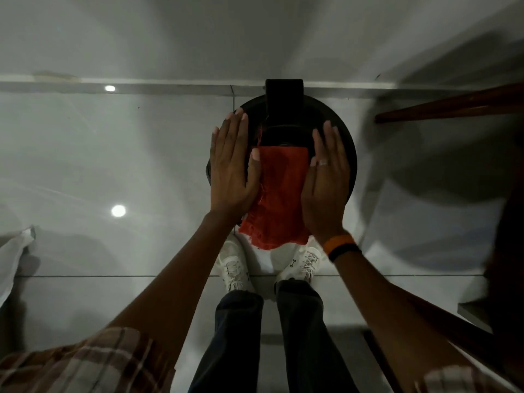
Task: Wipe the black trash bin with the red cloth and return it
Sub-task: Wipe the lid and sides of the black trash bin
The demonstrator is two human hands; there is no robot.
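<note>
The black trash bin (344, 154) is round and stands against the wall, seen from straight above, with a raised black hinge block (284, 95) at its back. The red cloth (280, 194) lies spread over the lid's front half and hangs over the near rim. My left hand (232, 165) lies flat on the lid's left side, fingers straight, its thumb on the cloth's left edge. My right hand (326, 180) lies flat on the right side, its inner edge on the cloth. Neither hand curls around anything.
My white shoes (234, 268) stand on the glossy grey tile floor just under the bin's near edge. A dark wooden bar (453, 104) juts in from the right above the floor. Pale fabric (12, 251) lies at the left edge.
</note>
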